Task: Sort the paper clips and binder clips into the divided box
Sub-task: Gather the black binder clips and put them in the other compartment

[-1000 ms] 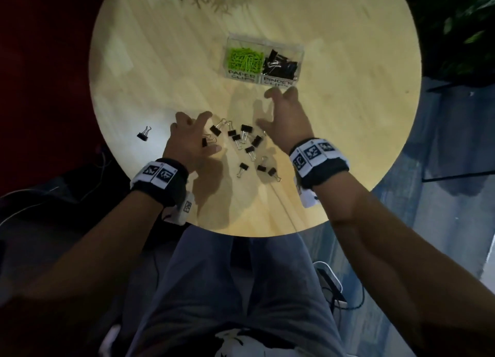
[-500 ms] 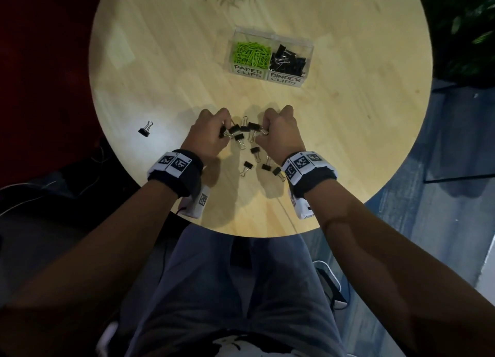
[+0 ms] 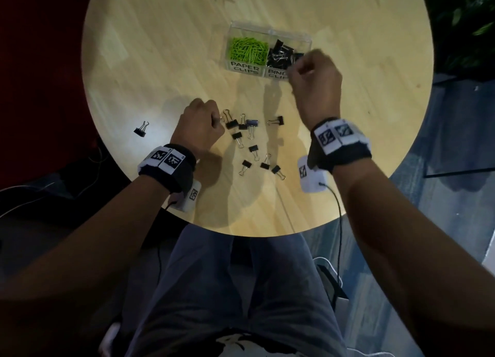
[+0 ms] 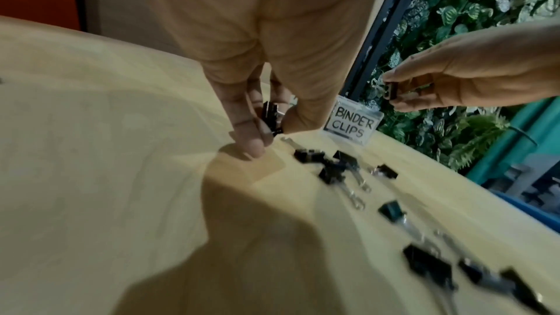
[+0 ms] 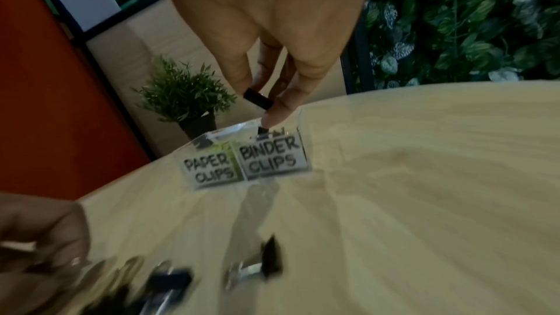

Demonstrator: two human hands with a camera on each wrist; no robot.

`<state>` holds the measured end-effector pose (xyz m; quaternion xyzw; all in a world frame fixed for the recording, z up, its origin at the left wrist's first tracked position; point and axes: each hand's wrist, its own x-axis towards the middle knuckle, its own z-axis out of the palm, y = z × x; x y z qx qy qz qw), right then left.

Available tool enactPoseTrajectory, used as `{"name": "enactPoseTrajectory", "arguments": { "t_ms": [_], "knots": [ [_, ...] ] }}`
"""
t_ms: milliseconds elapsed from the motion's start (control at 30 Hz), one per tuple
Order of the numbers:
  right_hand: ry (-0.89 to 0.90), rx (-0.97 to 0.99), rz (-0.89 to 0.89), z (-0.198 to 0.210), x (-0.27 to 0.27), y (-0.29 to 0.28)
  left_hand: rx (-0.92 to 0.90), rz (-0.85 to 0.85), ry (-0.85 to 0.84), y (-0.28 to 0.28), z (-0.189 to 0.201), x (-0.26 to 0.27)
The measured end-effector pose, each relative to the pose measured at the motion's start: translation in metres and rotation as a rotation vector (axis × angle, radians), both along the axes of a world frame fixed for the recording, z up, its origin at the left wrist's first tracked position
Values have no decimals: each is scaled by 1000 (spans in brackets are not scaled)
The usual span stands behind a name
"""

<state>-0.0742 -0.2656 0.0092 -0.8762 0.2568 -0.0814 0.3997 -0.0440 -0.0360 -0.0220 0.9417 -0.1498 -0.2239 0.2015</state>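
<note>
A clear divided box (image 3: pixel 270 30) stands at the table's far middle, with green paper clips (image 3: pixel 247 48) in its left cell and black binder clips (image 3: pixel 281 55) in its right cell. My right hand (image 3: pixel 314 72) hovers over the front right corner of the box and pinches a black binder clip (image 5: pixel 257 99) (image 4: pixel 390 90). My left hand (image 3: pixel 203 118) sits low at the left edge of the loose pile and pinches another binder clip (image 4: pixel 270 114). Several loose binder clips (image 3: pixel 251 139) lie between my wrists.
One stray binder clip (image 3: pixel 141 129) lies near the round table's left edge (image 3: pixel 91 107). A small potted plant (image 5: pixel 185 97) stands at the far rim behind the box. A leafy wall (image 5: pixel 469 20) is off to the right. Cables hang below the table.
My right hand rose from the pile and travelled forward to the box with a clip. My left hand stayed at the pile's left side, fingers still curled on a clip.
</note>
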Motion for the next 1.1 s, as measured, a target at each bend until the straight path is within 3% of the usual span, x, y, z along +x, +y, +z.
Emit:
{"name": "enactPoseTrajectory", "arguments": {
  "t_ms": [133, 300, 500, 600, 700, 833, 933, 1100],
  "knots": [
    [66, -76, 55, 5, 30, -18, -174, 48, -91, -25, 15, 15],
    [85, -117, 34, 1, 7, -18, -347, -4, -168, -103, 44, 50],
    [434, -130, 373, -31, -40, 16, -276, -105, -109, -136, 36, 70],
    [424, -169, 443, -41, -49, 29, -272, -26, -178, -106, 37, 64],
    [442, -147, 410, -39, -49, 31, -207, 105, -222, -38, 25, 50],
    [374, -107, 328, -27, -45, 40, 87, 346, -248, 58, 6, 24],
    [357, -132, 359, -24, -38, 60, 271, 513, -144, 95, 1, 0],
    [501, -247, 415, -34, -31, 85, 97, 490, -107, 93, -9, -15]
  ]
}}
